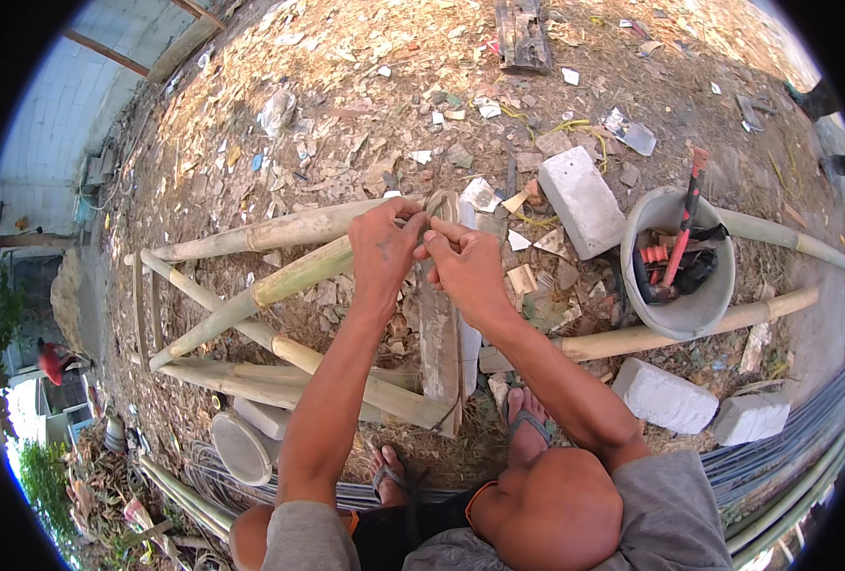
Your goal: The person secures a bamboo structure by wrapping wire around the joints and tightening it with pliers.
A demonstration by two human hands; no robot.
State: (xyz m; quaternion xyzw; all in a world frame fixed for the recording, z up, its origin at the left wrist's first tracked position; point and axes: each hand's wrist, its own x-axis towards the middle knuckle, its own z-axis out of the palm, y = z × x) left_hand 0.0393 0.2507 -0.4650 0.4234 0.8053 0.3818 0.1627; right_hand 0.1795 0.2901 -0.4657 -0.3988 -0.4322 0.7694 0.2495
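Note:
My left hand [382,249] and my right hand [467,271] meet at the far end of an upright wooden plank [439,347]. Both have their fingers pinched together, and what lies between the fingertips is too small to make out. Just beyond the fingertips, a thin looped strand [435,200] shows at the joint. The far bamboo pole [280,231] reaches this joint from the left, and a slanting bamboo pole [294,274] runs in under my left wrist. Another crossing bamboo pole [384,394] meets the plank's near end.
A grey bucket [713,309] to the right holds a red-and-black handled tool [684,224] and dark items. Pale blocks [579,200] [665,395] lie around it. Long metal rods [789,438] run along the near right. An upturned round container [242,447] sits at near left. Debris covers the ground.

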